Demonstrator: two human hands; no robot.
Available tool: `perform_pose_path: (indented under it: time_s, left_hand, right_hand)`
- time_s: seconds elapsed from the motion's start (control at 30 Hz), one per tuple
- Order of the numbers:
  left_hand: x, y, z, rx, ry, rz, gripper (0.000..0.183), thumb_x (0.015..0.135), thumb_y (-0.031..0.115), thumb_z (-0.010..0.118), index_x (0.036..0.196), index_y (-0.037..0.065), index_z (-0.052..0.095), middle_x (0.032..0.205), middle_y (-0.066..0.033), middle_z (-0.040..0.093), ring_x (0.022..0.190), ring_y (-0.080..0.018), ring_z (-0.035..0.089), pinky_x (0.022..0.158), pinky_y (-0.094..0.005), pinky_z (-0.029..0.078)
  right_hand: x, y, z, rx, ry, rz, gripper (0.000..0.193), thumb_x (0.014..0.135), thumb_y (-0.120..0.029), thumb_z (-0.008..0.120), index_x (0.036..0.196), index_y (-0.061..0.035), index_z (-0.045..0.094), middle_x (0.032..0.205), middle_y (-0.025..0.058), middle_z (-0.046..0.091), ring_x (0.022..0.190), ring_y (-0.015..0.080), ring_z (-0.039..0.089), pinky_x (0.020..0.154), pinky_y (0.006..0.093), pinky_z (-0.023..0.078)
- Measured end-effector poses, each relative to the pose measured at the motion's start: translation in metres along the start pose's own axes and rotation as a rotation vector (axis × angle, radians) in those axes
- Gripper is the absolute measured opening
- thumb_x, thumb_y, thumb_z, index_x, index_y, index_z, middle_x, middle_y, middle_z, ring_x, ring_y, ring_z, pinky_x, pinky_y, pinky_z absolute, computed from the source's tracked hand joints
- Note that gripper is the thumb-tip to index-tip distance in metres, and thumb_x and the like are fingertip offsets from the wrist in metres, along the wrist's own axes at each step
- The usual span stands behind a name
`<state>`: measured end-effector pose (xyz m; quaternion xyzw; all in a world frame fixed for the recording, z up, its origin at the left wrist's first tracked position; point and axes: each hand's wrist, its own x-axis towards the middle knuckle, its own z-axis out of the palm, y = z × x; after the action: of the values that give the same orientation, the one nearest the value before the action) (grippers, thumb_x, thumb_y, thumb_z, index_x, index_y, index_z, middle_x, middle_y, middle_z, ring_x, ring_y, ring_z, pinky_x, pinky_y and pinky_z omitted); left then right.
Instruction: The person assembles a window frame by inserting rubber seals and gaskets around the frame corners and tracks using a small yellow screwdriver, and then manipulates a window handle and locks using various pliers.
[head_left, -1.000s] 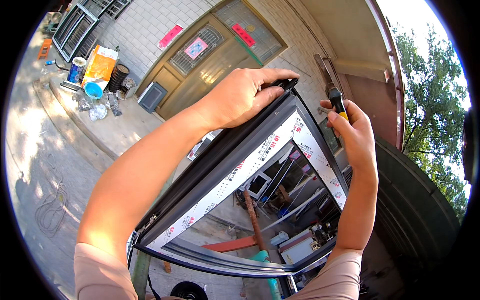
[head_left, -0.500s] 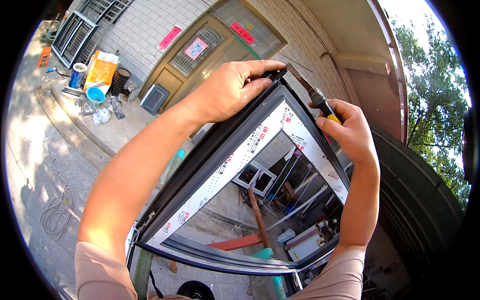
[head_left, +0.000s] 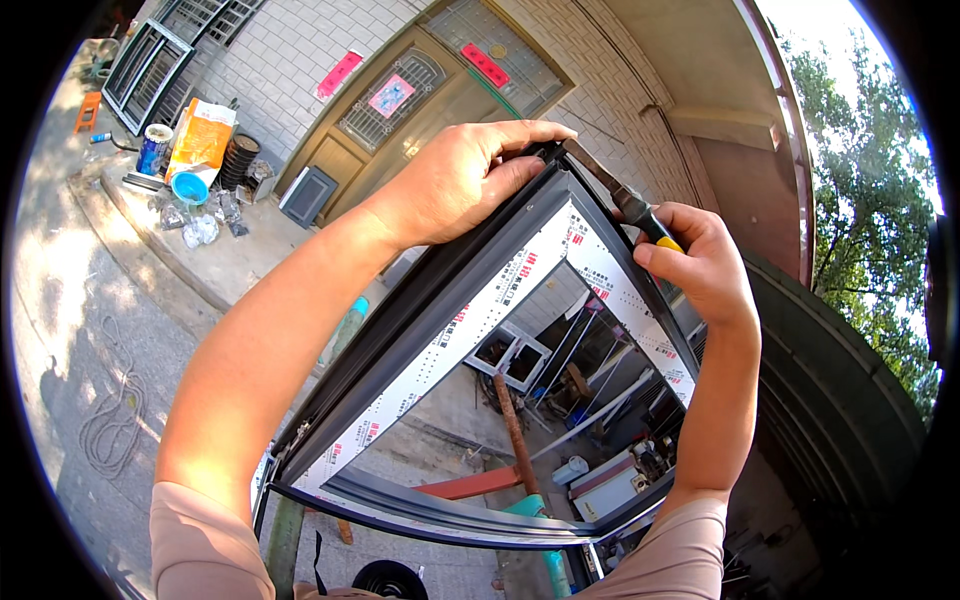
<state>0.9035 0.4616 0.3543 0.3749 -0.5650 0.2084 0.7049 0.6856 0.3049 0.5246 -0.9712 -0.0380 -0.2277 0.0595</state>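
A dark grey window frame (head_left: 400,337), its faces covered with printed white protective film, stands tilted before me with one corner up. My left hand (head_left: 462,180) is closed over that top corner, thumb on the near side and forefinger stretched along the top. My right hand (head_left: 700,250) grips a hand tool with a flat brownish metal blade (head_left: 597,172) and a black-and-yellow handle (head_left: 658,230). The blade's tip touches or nearly touches the corner beside my left forefinger. My left fingers hide part of the corner, so exact contact cannot be made out.
Below the frame are a red beam (head_left: 470,484), a rusty pipe (head_left: 512,425) and a turquoise-wrapped support (head_left: 530,507). A coiled rope (head_left: 113,430) lies on the ground at left. Beyond it stand a blue basin (head_left: 190,187), an orange-and-white bag (head_left: 203,140) and a door (head_left: 400,110).
My right hand's tool has shifted slightly to the left and its blade lies closer against the top corner. My left hand and the frame have hardly moved.
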Motion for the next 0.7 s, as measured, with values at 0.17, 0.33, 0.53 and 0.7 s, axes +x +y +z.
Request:
perform_pose_path:
  time_s: [0.17, 0.33, 0.53, 0.7]
  left_hand:
    - [0.001, -0.003, 0.000, 0.051, 0.021, 0.058, 0.045, 0.110, 0.015, 0.064, 0.153, 0.003, 0.064, 0.135, -0.0132, 0.076, 0.117, -0.0139, 0.071, 0.104, -0.0307, 0.056]
    - [0.000, -0.001, -0.001, 0.041, 0.010, 0.058, 0.045, 0.111, 0.014, 0.063, 0.154, 0.002, 0.063, 0.136, -0.0128, 0.076, 0.117, -0.0142, 0.071, 0.104, -0.0308, 0.057]
    - [0.001, -0.008, 0.000, 0.014, 0.004, 0.072, 0.044, 0.111, 0.012, 0.062, 0.154, 0.002, 0.063, 0.135, -0.0120, 0.076, 0.117, -0.0136, 0.071, 0.104, -0.0296, 0.057]
    - [-0.004, -0.007, 0.000, 0.150, 0.040, 0.023, 0.058, 0.112, 0.013, 0.063, 0.167, 0.006, 0.047, 0.130, -0.0112, 0.075, 0.113, -0.0126, 0.069, 0.102, -0.0284, 0.055]
  right_hand:
    - [0.004, 0.004, 0.002, 0.025, 0.049, 0.005, 0.028, 0.089, -0.017, 0.082, 0.108, 0.0038, 0.079, 0.086, -0.0018, 0.067, 0.078, 0.0059, 0.057, 0.072, 0.0248, 0.046]
    - [0.006, 0.001, 0.000, 0.084, 0.047, -0.021, 0.025, 0.091, -0.016, 0.080, 0.107, 0.0028, 0.079, 0.086, -0.0027, 0.066, 0.078, 0.0056, 0.056, 0.071, 0.0239, 0.043]
    - [0.008, 0.007, -0.003, 0.073, 0.037, -0.008, 0.024, 0.090, -0.014, 0.080, 0.108, 0.0022, 0.080, 0.088, -0.0014, 0.069, 0.081, 0.0051, 0.057, 0.076, 0.0232, 0.046]
    - [0.010, 0.011, -0.005, 0.062, 0.017, -0.004, 0.026, 0.088, -0.014, 0.080, 0.109, 0.0016, 0.081, 0.090, -0.0011, 0.071, 0.082, 0.0050, 0.058, 0.077, 0.0226, 0.047]
